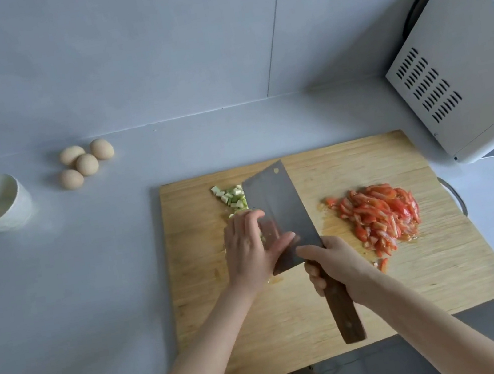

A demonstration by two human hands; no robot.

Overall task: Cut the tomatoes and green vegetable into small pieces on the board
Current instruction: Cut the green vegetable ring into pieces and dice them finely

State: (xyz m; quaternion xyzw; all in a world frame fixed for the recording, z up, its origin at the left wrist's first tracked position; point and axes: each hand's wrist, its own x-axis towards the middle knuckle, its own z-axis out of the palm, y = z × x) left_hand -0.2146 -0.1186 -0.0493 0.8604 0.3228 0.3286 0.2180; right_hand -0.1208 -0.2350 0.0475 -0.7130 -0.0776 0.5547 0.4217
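Gripping the dark wooden handle (345,313) of the cleaver (278,211), the right hand (336,266) has its fingers wrapped fully round the handle, with the thumb up near the heel of the blade. The blade stands over the middle of the wooden cutting board (383,278), pointing toward the board's far edge.

The left hand (249,248) lies palm down just left of the blade, its thumb against the blade's flat side. Its fingers bend down over the green vegetable; whether they clamp a piece cannot be told.

Diced green vegetable pieces (231,196) lie near the board's far left corner, touching the blade's left face. Sliced tomato pieces (380,217) form a heap toward the board's right edge, apart from the blade.

On the countertop (91,276), four eggs (86,164) sit near the back edge, a white bowl (17,216) at the left edge, and a white microwave (474,79) at the right.
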